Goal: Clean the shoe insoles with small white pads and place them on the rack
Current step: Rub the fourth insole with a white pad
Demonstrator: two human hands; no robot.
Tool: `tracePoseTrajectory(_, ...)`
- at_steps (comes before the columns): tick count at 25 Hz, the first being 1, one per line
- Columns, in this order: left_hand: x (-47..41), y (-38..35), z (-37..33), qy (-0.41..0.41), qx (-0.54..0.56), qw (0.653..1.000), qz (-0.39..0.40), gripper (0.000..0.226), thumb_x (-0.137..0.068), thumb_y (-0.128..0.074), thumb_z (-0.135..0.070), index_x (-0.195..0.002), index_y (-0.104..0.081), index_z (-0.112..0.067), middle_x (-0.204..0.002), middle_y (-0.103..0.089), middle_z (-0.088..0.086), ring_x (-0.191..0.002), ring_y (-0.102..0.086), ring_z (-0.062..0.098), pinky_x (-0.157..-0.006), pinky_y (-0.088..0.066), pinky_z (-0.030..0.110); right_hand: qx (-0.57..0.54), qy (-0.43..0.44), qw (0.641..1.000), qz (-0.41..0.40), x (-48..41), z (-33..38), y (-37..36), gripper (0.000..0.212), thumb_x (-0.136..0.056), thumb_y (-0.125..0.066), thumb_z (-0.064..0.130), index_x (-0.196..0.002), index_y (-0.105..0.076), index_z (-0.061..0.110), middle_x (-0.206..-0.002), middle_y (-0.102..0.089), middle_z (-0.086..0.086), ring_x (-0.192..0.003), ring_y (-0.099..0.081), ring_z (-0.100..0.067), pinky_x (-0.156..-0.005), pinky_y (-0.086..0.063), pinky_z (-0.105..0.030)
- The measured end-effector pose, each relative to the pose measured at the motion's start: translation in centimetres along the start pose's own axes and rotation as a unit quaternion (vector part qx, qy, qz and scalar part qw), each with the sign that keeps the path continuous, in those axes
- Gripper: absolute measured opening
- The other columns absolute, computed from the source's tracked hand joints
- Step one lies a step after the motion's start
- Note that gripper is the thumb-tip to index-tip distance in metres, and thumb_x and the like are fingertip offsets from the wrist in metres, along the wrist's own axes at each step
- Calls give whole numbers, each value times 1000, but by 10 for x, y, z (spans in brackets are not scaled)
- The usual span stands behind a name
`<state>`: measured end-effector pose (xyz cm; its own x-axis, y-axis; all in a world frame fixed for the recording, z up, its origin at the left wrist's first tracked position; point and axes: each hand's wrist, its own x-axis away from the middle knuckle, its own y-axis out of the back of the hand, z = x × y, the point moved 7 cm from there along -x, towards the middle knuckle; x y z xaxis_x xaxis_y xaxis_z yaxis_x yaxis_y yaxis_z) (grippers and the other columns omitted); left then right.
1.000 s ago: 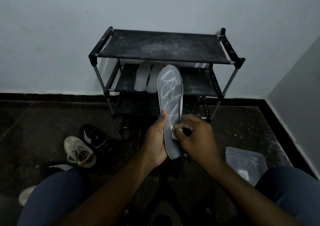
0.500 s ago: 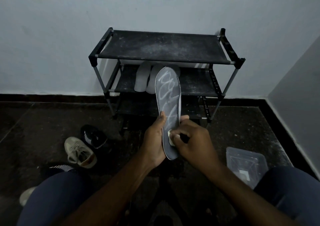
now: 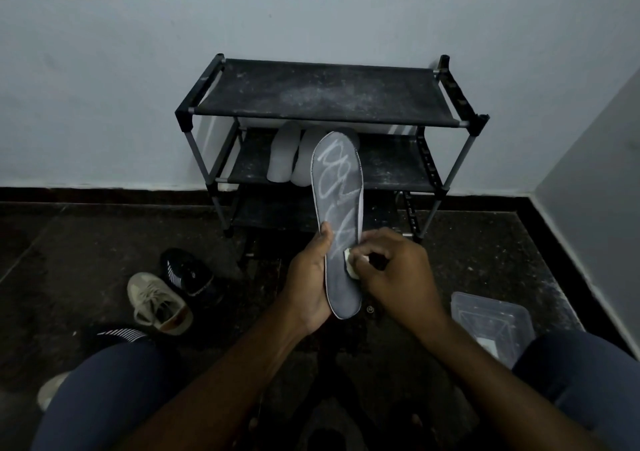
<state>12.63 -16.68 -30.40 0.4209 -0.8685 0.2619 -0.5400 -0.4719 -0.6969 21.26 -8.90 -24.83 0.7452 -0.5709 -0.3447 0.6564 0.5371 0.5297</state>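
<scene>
My left hand (image 3: 309,277) grips the lower half of a dark grey insole (image 3: 338,208), holding it upright with its toe end up; white scribbles cover its upper half. My right hand (image 3: 394,270) pinches a small white pad (image 3: 350,264) and presses it against the insole's right side, just below the scribbles. Behind stands a black three-shelf rack (image 3: 325,94) against the wall. Two pale insoles (image 3: 283,156) lie on its middle shelf, partly hidden by the held insole.
A beige sneaker (image 3: 157,301) and a black shoe (image 3: 188,272) lie on the dark floor at the left. A clear plastic box (image 3: 490,326) holding white pads sits at the right by my knee. White walls close off the back and right.
The right hand with the pad has shifted slightly up and right along the insole. The insole has tilted a little in the left hand.
</scene>
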Motion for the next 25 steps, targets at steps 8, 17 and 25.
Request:
tracePoseTrajectory(8,-1,1,0,7,-17,1000,4,66,-108,-26,-48,-133,-62,0,-138,-62,20,-129,-59,29,-110,-45,39,11,-7,1000,-9,1,0,2,13,-84,-76,3,-80,-79,15,-89,-71,8,-84,-68,-3,-78,-54,-20)
tracePoseTrajectory(17,-1,2,3,16,-8,1000,6,67,-108,-26,-49,-143,-49,3,-140,-59,22,-132,-57,29,-110,-46,39,0,18,999,32,3,5,-9,10,-85,-77,8,-88,-80,16,-88,-70,7,-84,-67,-5,-79,-55,-32)
tracePoseTrajectory(25,0,2,7,34,-14,999,12,71,-106,-28,-52,-144,-48,3,-144,-55,23,-136,-53,30,-115,-40,40,-10,16,998,56,9,15,-14,10,-86,-77,8,-89,-81,16,-86,-70,10,-82,-67,-4,-77,-53,-23)
